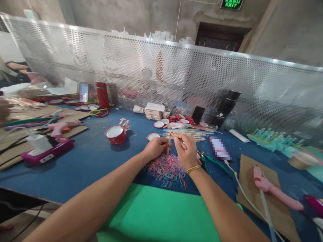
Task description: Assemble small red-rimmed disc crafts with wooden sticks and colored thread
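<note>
My left hand (157, 148) is closed, its fingers pinching a thin pale wooden stick (168, 148) that stands nearly upright. Close beside it, my right hand (186, 149) is also closed, fingertips near the stick's top; whatever they grip is too small to make out. Below both hands lies a tangled heap of colourful threads (168, 169). Behind them, several pale thin sticks (194, 134) are spread on the blue table. A white disc with a red rim (153, 136) sits just past my left hand. Green-handled pliers (214, 163) rest to the right of my right wrist.
A red-and-white drum-like piece (116, 135) stands left. A phone (219, 148) with a cable, cardboard with a pink glue gun (267, 186), and a black bottle (227, 107) are right. A purple power strip (47, 151) lies left. A perforated metal screen (131, 67) bounds the back.
</note>
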`<state>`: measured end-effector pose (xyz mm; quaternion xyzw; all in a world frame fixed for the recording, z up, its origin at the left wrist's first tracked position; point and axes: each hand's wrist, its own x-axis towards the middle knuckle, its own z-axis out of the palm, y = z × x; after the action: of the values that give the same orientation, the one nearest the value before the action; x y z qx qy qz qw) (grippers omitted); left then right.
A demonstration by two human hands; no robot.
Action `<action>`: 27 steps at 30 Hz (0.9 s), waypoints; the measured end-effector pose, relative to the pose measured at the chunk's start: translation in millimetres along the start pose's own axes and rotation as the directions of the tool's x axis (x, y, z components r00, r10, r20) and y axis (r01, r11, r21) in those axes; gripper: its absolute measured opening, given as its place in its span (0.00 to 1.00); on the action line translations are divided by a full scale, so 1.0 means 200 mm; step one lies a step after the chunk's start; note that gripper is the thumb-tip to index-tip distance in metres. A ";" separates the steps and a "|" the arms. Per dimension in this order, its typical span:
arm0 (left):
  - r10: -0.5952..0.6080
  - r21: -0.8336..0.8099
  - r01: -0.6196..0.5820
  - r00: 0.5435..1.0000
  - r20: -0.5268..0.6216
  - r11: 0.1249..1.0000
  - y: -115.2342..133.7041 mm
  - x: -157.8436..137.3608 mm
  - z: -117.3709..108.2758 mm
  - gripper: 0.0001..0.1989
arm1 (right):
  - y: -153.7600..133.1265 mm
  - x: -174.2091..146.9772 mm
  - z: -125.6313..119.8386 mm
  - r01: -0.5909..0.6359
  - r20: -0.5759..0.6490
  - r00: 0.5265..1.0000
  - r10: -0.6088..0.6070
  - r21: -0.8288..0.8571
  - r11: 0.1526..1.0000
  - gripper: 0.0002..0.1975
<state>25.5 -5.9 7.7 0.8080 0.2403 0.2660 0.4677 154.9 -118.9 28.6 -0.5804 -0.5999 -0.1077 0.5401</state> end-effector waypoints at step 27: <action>-0.115 -0.191 0.114 0.993 0.007 0.975 0.02 -0.01 0.01 0.21 | -0.03 -0.03 0.00 0.019 0.047 0.999 -0.018 -0.022 1.000 0.08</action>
<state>26.0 -10.5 10.1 0.7437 0.2607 0.2622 0.5570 148.3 -123.4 26.2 -0.5835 -0.6163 -0.1057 0.5182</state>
